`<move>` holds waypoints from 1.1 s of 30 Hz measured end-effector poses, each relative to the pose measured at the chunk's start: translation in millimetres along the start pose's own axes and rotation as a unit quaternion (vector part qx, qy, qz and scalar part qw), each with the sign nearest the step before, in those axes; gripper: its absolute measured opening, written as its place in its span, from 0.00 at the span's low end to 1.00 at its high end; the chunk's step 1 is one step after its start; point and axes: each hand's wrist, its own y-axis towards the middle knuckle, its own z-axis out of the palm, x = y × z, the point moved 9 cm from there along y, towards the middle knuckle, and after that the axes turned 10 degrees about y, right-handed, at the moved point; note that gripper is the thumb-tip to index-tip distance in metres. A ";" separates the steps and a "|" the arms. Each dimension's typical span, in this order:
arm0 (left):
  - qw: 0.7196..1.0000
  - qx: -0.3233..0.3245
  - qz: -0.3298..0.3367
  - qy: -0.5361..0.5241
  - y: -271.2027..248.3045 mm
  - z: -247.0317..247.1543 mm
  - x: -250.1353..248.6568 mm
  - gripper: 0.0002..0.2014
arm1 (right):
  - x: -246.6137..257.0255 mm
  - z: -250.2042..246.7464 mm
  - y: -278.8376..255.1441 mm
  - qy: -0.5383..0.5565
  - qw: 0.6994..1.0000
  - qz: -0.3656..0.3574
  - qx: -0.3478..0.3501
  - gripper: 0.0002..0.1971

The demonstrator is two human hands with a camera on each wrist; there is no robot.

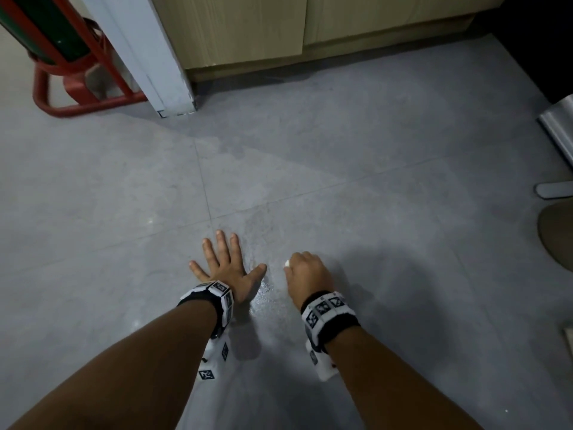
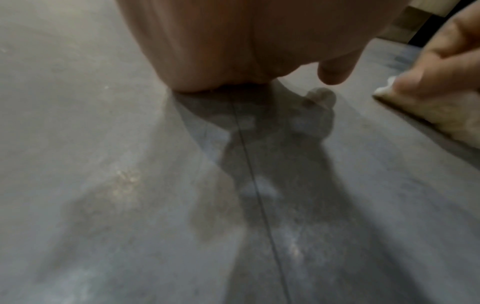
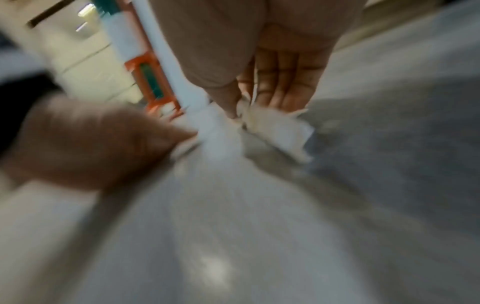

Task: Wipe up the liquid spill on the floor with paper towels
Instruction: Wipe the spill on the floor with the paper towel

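Observation:
A thin wet film of liquid [image 1: 263, 293] glistens on the grey tiled floor [image 1: 387, 212] between my two hands. My left hand [image 1: 221, 263] lies flat on the floor with its fingers spread, beside the wet patch. My right hand [image 1: 305, 271] holds a crumpled white paper towel [image 3: 275, 127] under its curled fingers and presses it on the floor just right of the wet patch. In the head view only a small white bit of the paper towel [image 1: 287, 262] peeks out by the knuckles. The left wrist view shows the paper towel [image 2: 428, 121] under my right hand's fingers [image 2: 441, 67].
Light wooden cabinets [image 1: 248, 29] run along the back. A white door frame [image 1: 148, 57] stands at the back left, with a red metal stand [image 1: 74, 97] beyond it. A metal leg [image 1: 558, 128] and a rounded object [image 1: 558, 237] sit at the right edge.

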 end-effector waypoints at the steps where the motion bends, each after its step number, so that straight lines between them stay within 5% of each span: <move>1: 1.000 -0.003 0.000 0.001 0.1 0.4 0.2 0.48 | -7.2 -7.7 2.0 0.077 0.996 0.040 -0.017 0.04; 3: 1.000 -0.002 0.003 -0.002 0.6 1.5 0.5 0.48 | -33.6 -23.1 1.9 0.205 0.969 0.119 -0.067 0.02; 6: 1.000 0.009 0.009 -0.004 0.8 1.8 0.5 0.48 | -64.6 -34.5 -2.3 0.156 0.969 0.180 -0.061 0.01; 12: 1.000 0.016 0.011 -0.008 -0.8 0.0 -0.5 0.48 | -59.1 -53.9 -28.8 0.066 0.978 0.020 -0.195 0.16; 16: 1.000 0.011 0.011 -0.013 -0.3 1.6 -1.0 0.45 | -29.8 -1.5 -59.1 -0.070 0.985 -0.153 -0.046 0.27; 18: 1.000 -0.002 -0.001 -0.020 1.8 3.2 0.7 0.44 | -36.8 25.7 -65.1 -0.121 0.982 -0.139 0.031 0.34; 24: 0.998 0.001 0.009 -0.061 1.3 0.6 -0.2 0.49 | 6.0 46.8 -0.8 -0.105 0.987 -0.067 0.107 0.38; 29: 0.994 0.060 0.012 -0.086 -3.3 -2.8 0.4 0.38 | 67.2 81.8 -1.8 -0.102 0.966 -0.166 0.171 0.36; 33: 0.993 0.073 0.019 -0.090 -3.9 -5.4 1.7 0.38 | 50.3 83.2 -63.6 -0.148 0.941 -0.231 0.200 0.36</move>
